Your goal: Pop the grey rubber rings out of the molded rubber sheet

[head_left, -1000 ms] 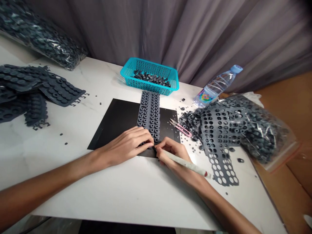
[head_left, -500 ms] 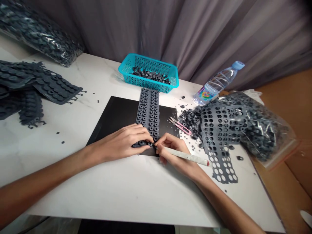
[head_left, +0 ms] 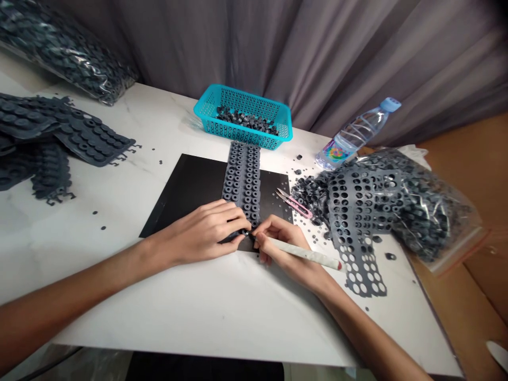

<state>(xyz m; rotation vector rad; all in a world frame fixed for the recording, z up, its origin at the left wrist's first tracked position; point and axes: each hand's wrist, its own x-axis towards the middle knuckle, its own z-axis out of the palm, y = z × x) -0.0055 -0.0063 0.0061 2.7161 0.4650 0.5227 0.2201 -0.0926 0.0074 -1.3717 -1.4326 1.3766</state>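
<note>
Under left hand (head_left: 210,228), beside right (head_left: 283,243), ringed strip (head_left: 242,177)

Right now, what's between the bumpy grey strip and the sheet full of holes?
In the head view, pink snippers and a heap of small dark pieces lie between the bumpy grey strip and the holey sheet. The black mat ends there too.

Near end of dark grey rubber strip with ringed rows (head_left: 242,174): partly covered by left hand (head_left: 214,228). Tip of pale pen-shaped tool (head_left: 304,253) in right hand (head_left: 281,241): too small to make out. Clear plastic bag of dark grey parts (head_left: 67,58), studded dark grey rubber sheets (head_left: 77,133): both cut by left edge. Print on clear blue-capped plastic bottle (head_left: 358,133): unreadable. White object (head_left: 498,353), right edge: cropped, unidentifiable.
</note>
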